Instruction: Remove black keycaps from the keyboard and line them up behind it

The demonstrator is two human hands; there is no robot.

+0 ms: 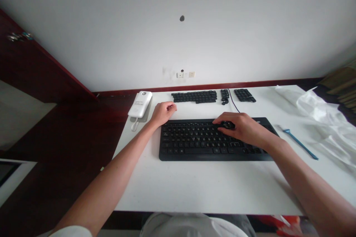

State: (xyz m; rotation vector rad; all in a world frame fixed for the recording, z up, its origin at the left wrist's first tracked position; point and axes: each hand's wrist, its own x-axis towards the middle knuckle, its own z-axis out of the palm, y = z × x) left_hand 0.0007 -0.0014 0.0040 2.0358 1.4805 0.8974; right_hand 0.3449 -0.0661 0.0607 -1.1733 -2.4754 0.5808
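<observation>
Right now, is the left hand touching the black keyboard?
Apart. The head view shows the left hand curled on the white table, with a strip of bare table between it and the keyboard.

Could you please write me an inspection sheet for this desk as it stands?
Surface: white desk, against a wall.
Work things: black keyboard; loose keycaps in rows behind it.
Clutter: white phone-like device, blue tool, clear plastic wrap.
Hands: left hand loosely closed on the desk; right hand on the keyboard, fingers around a dark keycap.
Cables: thin black cable.
Surroundings: wall sockets, dark red cabinet.
</observation>
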